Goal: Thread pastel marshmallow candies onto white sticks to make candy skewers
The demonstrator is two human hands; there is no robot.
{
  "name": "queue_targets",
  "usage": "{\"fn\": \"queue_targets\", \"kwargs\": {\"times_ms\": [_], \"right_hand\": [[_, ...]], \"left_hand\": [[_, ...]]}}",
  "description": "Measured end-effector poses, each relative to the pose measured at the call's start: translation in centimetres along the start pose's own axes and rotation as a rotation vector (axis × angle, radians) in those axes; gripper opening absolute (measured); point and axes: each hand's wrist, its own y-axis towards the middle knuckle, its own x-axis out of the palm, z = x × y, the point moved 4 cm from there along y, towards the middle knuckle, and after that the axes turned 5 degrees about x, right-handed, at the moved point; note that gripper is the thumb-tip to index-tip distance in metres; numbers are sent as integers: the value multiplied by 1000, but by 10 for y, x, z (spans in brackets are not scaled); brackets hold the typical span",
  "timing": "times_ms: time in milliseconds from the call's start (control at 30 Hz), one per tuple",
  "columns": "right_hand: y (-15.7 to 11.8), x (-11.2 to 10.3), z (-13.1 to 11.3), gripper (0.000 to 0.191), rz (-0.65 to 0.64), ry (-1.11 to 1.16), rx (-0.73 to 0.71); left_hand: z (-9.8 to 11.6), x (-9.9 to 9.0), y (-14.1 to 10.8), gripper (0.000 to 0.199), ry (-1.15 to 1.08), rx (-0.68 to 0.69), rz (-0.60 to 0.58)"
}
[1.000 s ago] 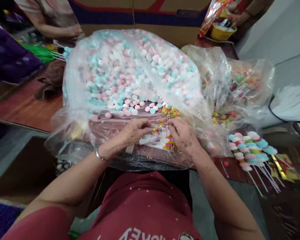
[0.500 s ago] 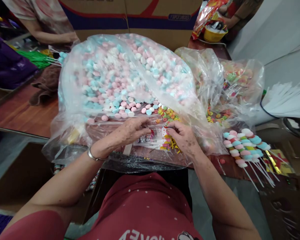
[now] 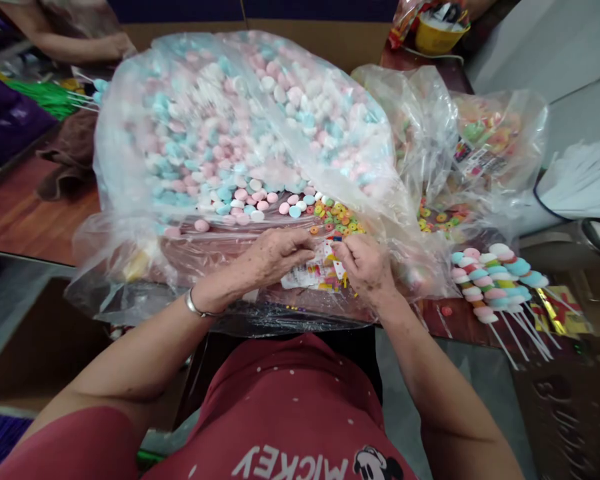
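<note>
My left hand (image 3: 280, 255) hovers over the table's front, its fingers and thumb drawn together; what they hold, if anything, is too small to name. Close by on the right, my right hand (image 3: 364, 265) has thumb and forefinger pinched on a small printed plastic bag (image 3: 325, 252), white with red dots. Beneath both hands lie more printed bags (image 3: 300, 277). Several yellow pieces lie by the right fingers. Just beyond are loose pink, blue and white marshmallows (image 3: 250, 200) and small ring-shaped candies (image 3: 337, 217), at the mouth of a large clear bag (image 3: 190, 127) full of marshmallows.
Marshmallow skewers (image 3: 495, 283) lie on the table's right edge, near a bundle of white sticks (image 3: 580, 177). Bags of ring candies (image 3: 495, 133) stand behind. A yellow basket (image 3: 437, 37) sits at the back. On the left are a brown cloth (image 3: 70, 153) and another person's arm (image 3: 75, 47).
The view has tilted down slightly. My right hand has turned inward, and the dotted bag now shows at its fingertips; the gold strips by it are less visible. My left fingers have closed together more.
</note>
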Motion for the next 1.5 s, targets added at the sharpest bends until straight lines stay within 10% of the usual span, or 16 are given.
{"fn": "queue_targets", "kwargs": {"times_ms": [367, 1000, 1133, 1333, 1500], "right_hand": [[-17, -21, -15, 16, -81, 282, -53], [-81, -58, -14, 50, 267, -15, -109], [-101, -89, 16, 32, 374, -13, 25], [-151, -165, 97, 23, 484, -589, 375], [-209, -112, 98, 21, 474, -422, 314]], "left_hand": [[7, -1, -6, 15, -229, -75, -39], [60, 40, -6, 17, -180, 170, -55], [54, 44, -6, 23, -177, 108, -81], [46, 40, -6, 22, -205, 26, -86], [41, 35, -13, 24, -244, -44, -94]]}}
